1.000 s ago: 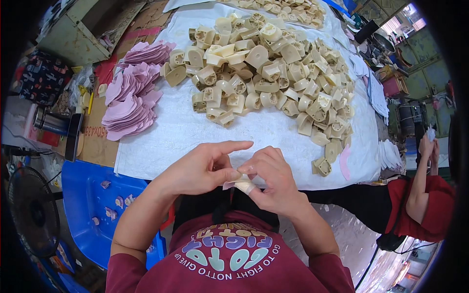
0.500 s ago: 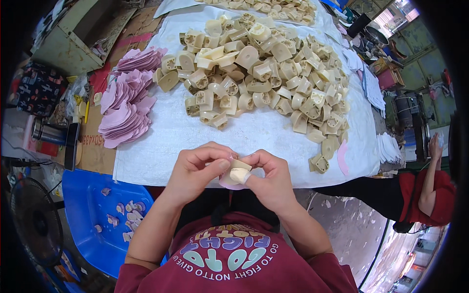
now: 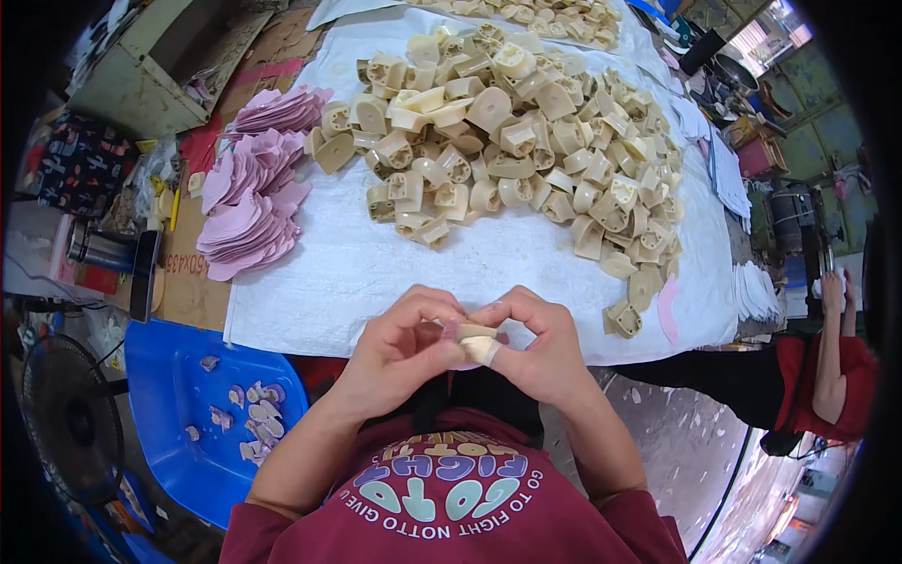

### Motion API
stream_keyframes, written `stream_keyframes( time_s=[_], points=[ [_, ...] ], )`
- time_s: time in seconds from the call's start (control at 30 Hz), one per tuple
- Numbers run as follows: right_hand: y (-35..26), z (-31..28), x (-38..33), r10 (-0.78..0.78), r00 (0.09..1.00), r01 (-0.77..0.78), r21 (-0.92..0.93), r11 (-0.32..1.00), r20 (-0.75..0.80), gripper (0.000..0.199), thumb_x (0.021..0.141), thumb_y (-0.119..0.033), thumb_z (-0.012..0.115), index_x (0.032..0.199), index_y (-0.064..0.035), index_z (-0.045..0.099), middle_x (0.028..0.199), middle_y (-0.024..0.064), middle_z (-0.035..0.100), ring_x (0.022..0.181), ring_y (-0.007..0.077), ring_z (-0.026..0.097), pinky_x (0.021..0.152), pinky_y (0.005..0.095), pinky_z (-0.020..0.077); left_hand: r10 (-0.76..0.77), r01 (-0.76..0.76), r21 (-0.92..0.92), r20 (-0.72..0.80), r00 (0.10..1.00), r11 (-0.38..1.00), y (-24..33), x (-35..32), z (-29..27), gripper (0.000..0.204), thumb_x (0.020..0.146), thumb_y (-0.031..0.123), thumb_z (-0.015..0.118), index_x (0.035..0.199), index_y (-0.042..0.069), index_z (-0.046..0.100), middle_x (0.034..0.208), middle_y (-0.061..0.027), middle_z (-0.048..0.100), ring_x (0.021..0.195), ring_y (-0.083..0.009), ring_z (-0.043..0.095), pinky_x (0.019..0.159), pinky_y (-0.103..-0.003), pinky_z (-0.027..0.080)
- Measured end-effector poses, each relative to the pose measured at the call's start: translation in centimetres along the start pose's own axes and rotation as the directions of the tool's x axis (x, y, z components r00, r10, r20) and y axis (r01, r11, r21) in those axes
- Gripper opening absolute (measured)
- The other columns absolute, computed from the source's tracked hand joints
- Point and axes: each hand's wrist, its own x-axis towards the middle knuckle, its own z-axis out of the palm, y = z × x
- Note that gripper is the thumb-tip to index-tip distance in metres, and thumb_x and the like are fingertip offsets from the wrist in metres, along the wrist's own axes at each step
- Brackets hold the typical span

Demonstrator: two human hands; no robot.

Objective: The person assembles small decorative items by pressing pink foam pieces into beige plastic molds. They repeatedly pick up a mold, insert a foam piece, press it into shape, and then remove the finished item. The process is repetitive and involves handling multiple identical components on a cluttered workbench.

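Note:
Just off the table's near edge, my left hand (image 3: pixel 399 352) and my right hand (image 3: pixel 543 357) are pinched together around one small cream shoe heel (image 3: pixel 479 331). A pink cover piece (image 3: pixel 451 331) lies against it, mostly hidden by my fingers. A pale wrap shows around my right thumb. Farther out on the white sheet (image 3: pixel 329 296) is a large heap of bare cream heels (image 3: pixel 517 141). To its left, pink cut cover pieces (image 3: pixel 249 230) lie in overlapping stacks.
Below left stands a blue plastic tub (image 3: pixel 155 404) with several pink-covered heels (image 3: pixel 266 414). A black fan (image 3: pixel 75 423) is beside it. A phone (image 3: pixel 143 273) stands upright near the table's left edge. One pink strip (image 3: pixel 667 310) lies at right; another person (image 3: pixel 827 385) is beyond.
My hands have turned the heel and closed in tighter, so less pink shows below it. The whole view has shifted slightly.

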Motion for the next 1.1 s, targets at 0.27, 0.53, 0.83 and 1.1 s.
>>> stream_keyframes(
  time_s=[0.27, 0.53, 0.83, 1.1],
  points=[
    [-0.8, 0.7, -1.4, -0.07, 0.928, 0.157, 0.214, 0.964, -0.366, 0.063, 0.072, -0.023, 0.08, 0.124, 0.0013, 0.056, 0.129, 0.0133, 0.057, 0.124, 0.0252, 0.049, 0.1, 0.0378, 0.0401, 0.29, -0.293, -0.015, -0.09, 0.953, 0.956, 1.0, -1.1, 0.2, 0.023, 0.082, -0.009, 0.062, 0.102, 0.002, 0.06, 0.125, -0.0153, 0.046, 0.104, -0.0174, 0.058, 0.089, -0.031, 0.047],
    [1.8, 0.6, -2.7, 0.119, 0.993, -0.071, 0.873, 0.483, 0.015, 0.021, 0.088, -0.008, 0.063, 0.106, 0.0039, 0.066, 0.108, 0.0178, 0.067, 0.102, 0.0222, 0.063, 0.095, 0.0358, 0.0461, 0.567, -0.569, 0.565, 0.204, 0.798, 0.597, 2.7, -0.9, 0.5, 0.03, 0.07, -0.01, 0.068, 0.096, 0.003, 0.063, 0.102, -0.019, 0.063, 0.086, -0.0282, 0.066, 0.071, -0.032, 0.055],
    [-0.5, 2.2, -2.2, 0.162, 0.981, -0.021, 0.776, 0.631, -0.106, 0.024, 0.09, 0.0, 0.055, 0.112, 0.0057, 0.063, 0.116, 0.0192, 0.063, 0.109, 0.0243, 0.061, 0.1, 0.034, 0.0424, 0.586, -0.503, 0.723, 0.168, 0.793, 0.473, 1.6, -0.2, 1.0, 0.027, 0.066, -0.011, 0.065, 0.091, -0.002, 0.062, 0.099, -0.021, 0.061, 0.08, -0.0316, 0.065, 0.064, -0.034, 0.054],
    [0.4, 2.8, -1.1, -0.304, 0.894, 0.29, -0.092, 0.953, -0.33, 0.028, 0.079, -0.005, 0.067, 0.106, 0.0014, 0.062, 0.105, 0.0195, 0.065, 0.096, 0.0305, 0.066, 0.082, 0.0347, 0.0532, 0.522, -0.39, 0.654, -0.011, 0.853, 0.649, -1.0, 0.3, 1.4, 0.023, 0.072, -0.014, 0.061, 0.092, -0.002, 0.059, 0.102, -0.018, 0.059, 0.082, -0.0266, 0.064, 0.066, -0.031, 0.053]
  ],
)
